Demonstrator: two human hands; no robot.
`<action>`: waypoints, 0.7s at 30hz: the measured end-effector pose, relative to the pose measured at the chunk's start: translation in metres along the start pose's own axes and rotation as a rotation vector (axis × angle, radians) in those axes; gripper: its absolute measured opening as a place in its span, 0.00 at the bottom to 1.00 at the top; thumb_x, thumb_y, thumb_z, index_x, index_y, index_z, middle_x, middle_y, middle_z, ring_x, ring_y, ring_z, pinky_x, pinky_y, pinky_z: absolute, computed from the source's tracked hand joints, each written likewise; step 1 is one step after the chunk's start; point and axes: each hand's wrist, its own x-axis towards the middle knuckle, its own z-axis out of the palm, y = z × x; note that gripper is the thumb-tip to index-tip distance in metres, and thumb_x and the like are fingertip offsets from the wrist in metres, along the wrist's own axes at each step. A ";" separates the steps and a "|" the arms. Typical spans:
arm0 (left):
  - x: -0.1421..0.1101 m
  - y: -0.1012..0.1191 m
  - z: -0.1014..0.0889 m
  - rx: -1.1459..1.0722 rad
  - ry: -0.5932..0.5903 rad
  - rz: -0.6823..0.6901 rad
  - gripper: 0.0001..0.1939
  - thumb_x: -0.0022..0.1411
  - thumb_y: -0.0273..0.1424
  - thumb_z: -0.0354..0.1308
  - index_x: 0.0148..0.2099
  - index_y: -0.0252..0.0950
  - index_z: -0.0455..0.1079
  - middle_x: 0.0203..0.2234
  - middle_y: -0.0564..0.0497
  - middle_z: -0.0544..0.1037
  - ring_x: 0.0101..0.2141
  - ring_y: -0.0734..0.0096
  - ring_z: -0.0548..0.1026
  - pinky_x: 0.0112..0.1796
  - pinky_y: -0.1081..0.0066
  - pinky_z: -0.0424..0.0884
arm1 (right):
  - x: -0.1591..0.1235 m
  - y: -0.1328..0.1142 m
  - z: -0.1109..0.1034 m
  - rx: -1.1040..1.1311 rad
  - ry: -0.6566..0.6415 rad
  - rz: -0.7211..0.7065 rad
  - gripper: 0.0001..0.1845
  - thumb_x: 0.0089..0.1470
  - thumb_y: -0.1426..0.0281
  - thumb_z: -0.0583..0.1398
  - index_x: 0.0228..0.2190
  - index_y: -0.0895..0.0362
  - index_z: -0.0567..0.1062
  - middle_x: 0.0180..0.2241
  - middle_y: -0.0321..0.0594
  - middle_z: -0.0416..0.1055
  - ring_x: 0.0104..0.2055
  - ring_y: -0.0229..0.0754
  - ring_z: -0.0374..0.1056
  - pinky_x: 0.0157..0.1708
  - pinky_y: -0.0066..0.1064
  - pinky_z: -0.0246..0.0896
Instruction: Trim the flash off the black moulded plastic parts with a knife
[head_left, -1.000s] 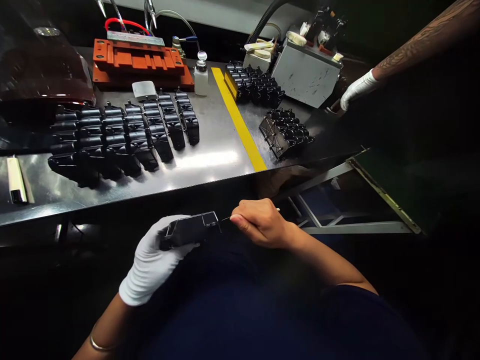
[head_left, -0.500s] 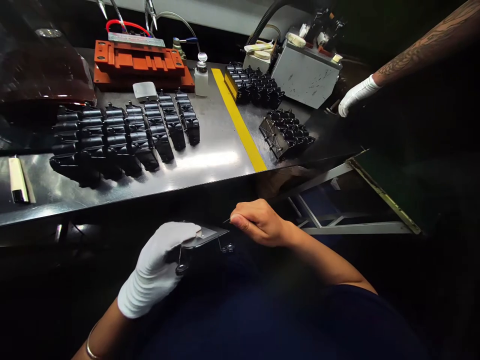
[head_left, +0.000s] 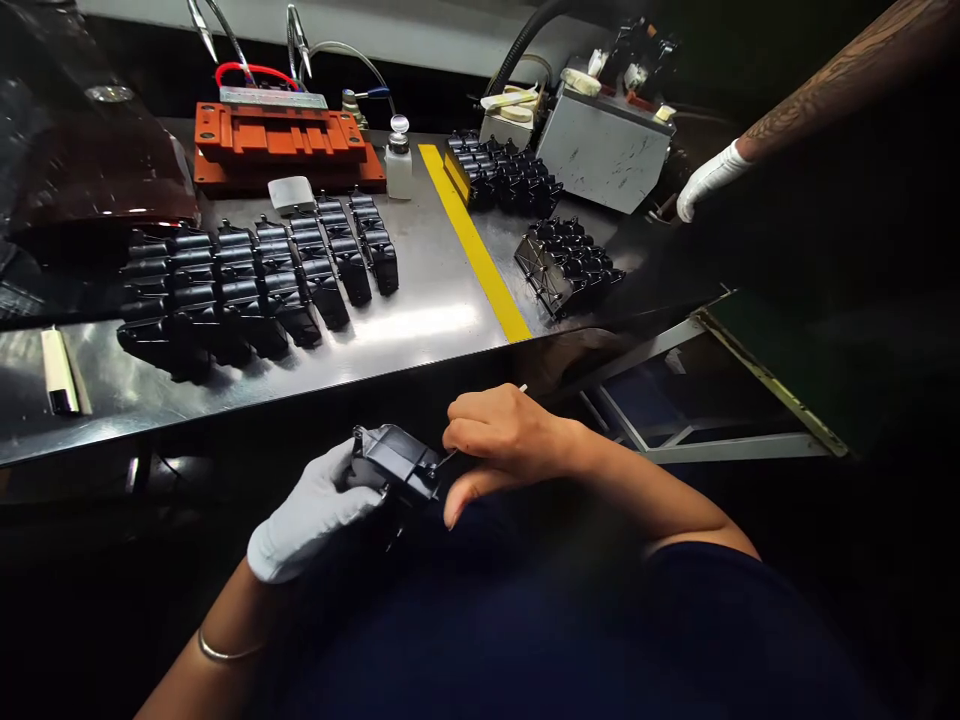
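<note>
My left hand (head_left: 319, 515), in a white glove, is closed around a black moulded plastic part (head_left: 401, 460). The part is tilted, with its ribbed face up and small lugs along its edges. My bare right hand (head_left: 499, 435) is at the part's right end, fingers curled around a slim tool and thumb held away, pointing down. A pale end of the tool (head_left: 523, 388) sticks out above the knuckles. Its thin tip reaches the part's right edge; whether it touches I cannot tell. Most of the tool is hidden by the fingers.
Several similar black parts (head_left: 259, 290) stand in a row on the metal bench (head_left: 420, 320). Beyond a yellow strip (head_left: 476, 250) are more black parts (head_left: 570, 265). An orange fixture (head_left: 289, 150) and a pump bottle (head_left: 399, 165) stand behind. Another person's gloved hand (head_left: 709, 185) is at the right.
The black part has been turned in my left hand so that its ribbed face shows. My right hand has shifted slightly, its thumb has opened downward, and the tool's tip is now at the part's edge.
</note>
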 end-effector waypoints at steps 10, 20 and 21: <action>0.012 -0.006 -0.001 0.021 -0.112 0.072 0.26 0.44 0.47 0.69 0.41 0.34 0.75 0.27 0.49 0.75 0.27 0.66 0.70 0.28 0.69 0.69 | 0.003 0.002 0.010 0.003 -0.014 -0.037 0.32 0.57 0.45 0.52 0.17 0.58 0.62 0.17 0.31 0.54 0.20 0.31 0.50 0.20 0.27 0.38; 0.014 -0.010 0.005 0.055 -0.052 0.156 0.28 0.46 0.50 0.67 0.42 0.33 0.75 0.29 0.46 0.78 0.29 0.64 0.72 0.30 0.68 0.71 | 0.001 0.001 0.014 -0.120 0.088 -0.034 0.31 0.57 0.47 0.53 0.15 0.58 0.63 0.17 0.31 0.53 0.20 0.32 0.49 0.21 0.28 0.39; 0.014 -0.011 0.005 0.059 -0.055 0.158 0.28 0.47 0.50 0.66 0.42 0.33 0.75 0.30 0.46 0.78 0.30 0.63 0.73 0.31 0.68 0.71 | 0.000 0.001 0.014 -0.132 0.087 -0.022 0.32 0.58 0.46 0.52 0.16 0.58 0.63 0.17 0.31 0.53 0.20 0.32 0.49 0.21 0.28 0.39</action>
